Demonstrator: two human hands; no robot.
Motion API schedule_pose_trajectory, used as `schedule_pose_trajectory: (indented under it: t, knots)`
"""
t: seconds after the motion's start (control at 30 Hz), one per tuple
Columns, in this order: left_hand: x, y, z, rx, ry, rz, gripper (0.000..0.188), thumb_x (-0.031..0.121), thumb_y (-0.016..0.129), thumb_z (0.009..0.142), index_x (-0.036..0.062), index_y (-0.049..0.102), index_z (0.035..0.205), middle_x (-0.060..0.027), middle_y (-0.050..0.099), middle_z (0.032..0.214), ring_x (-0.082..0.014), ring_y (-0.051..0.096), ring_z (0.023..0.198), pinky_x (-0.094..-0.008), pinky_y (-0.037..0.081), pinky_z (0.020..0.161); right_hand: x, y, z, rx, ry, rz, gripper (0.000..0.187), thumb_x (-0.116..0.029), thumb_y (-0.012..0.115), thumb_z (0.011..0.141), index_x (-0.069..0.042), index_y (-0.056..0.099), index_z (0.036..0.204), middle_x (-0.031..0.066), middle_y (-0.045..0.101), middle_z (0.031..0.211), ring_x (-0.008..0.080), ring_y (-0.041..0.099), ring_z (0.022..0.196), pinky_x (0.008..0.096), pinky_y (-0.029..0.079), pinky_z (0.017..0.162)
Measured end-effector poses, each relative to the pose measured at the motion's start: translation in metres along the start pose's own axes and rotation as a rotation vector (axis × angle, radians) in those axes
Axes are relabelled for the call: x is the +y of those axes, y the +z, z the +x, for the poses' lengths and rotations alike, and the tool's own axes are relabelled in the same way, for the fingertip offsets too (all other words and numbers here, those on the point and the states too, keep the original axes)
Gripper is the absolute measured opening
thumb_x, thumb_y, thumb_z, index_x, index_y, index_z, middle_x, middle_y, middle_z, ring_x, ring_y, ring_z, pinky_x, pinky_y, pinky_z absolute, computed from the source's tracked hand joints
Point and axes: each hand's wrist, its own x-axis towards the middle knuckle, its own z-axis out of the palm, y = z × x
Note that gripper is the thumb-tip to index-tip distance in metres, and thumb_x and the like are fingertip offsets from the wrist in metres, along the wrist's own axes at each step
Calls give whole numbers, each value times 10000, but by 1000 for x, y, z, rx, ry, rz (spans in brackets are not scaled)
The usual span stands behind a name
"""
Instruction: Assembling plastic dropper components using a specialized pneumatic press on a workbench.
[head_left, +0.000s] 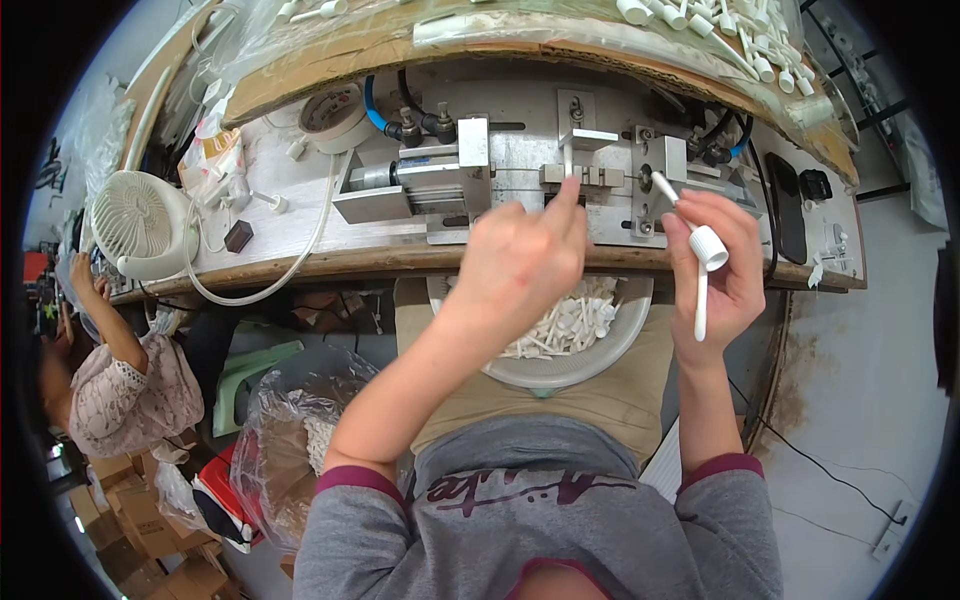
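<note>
My left hand [525,255] reaches to the middle of the metal press fixture. Its index finger stretches forward and the other fingers curl in, with the thumb hidden. A slim white stick [568,160] sticks out past the fingertip, against the small clamp block [583,176]. To the right, my right hand [728,270] is raised with bent fingers round a white ribbed cap [708,247] with a stick hanging down from it. A second white stick [664,187] pokes up from between the same fingers. On my lap, partly behind my left forearm, sits a bowl [640,345] full of white sticks.
Pneumatic cylinders [425,178] flank the fixture. White capped pieces [765,45] lie on the cardboard shelf above. On the bench are a small fan [140,225], a tape roll [333,115] and a dark phone [785,210]. Another person [135,390] sits at the left, beyond a plastic bag [290,440].
</note>
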Motion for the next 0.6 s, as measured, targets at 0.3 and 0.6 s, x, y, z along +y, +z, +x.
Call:
schedule_pose_trajectory:
  t: [0.3, 0.6]
  knots:
    - [-13, -2, 3, 2, -23, -148, 259, 237, 812, 736, 89, 720, 929, -48, 735, 1048, -206, 678, 647, -301, 537, 589, 17, -1, 7, -16, -398, -247, 304, 93, 725, 698, 23, 733, 993, 149, 697, 1003, 247, 699, 842, 301, 590, 729]
    - [14, -33, -7, 212, -262, -830, 341, 30, 831, 721, 12, 701, 1036, -105, 713, 1024, -152, 705, 818, -282, 609, 741, 13, 23, -1, -106, -510, -234, 327, 30, 726, 742, 54, 697, 1067, 159, 705, 1018, 218, 700, 788, 274, 580, 650]
